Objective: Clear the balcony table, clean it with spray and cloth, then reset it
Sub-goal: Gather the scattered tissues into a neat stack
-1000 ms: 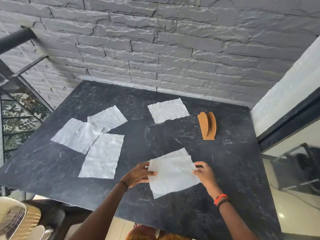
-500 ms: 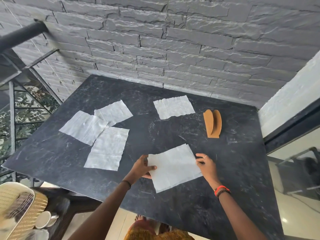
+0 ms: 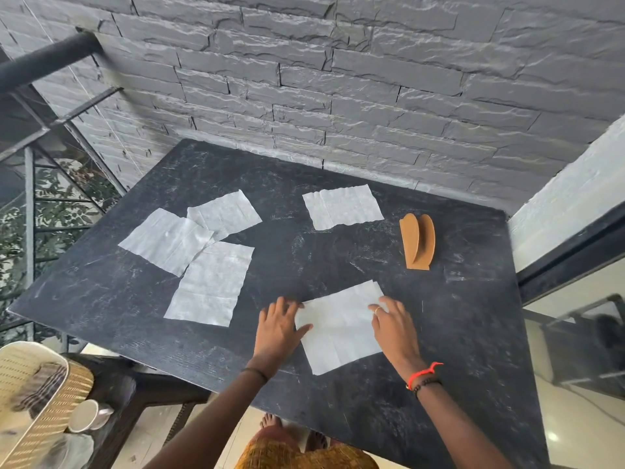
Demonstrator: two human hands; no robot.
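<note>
Moved: the napkin (image 3: 338, 330), lifted by pinched edges a second ago, now lies flat.
Left grip (image 3: 277, 330): fingers spread and straight, thumb pressing the napkin's left edge.
Right grip (image 3: 395, 330): fingers straight, pressing its right edge.
Napkin place: on the worktop (image 3: 466, 333), in front-left of the napkin holder (image 3: 417, 242).
Others: a lone napkin (image 3: 341, 206) just left of the holder; three overlapping napkins (image 3: 209, 286) well left of it.

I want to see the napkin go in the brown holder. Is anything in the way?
Nothing visible. Only bare table lies between the napkin, under the left hand and right hand, and the holder.
</note>
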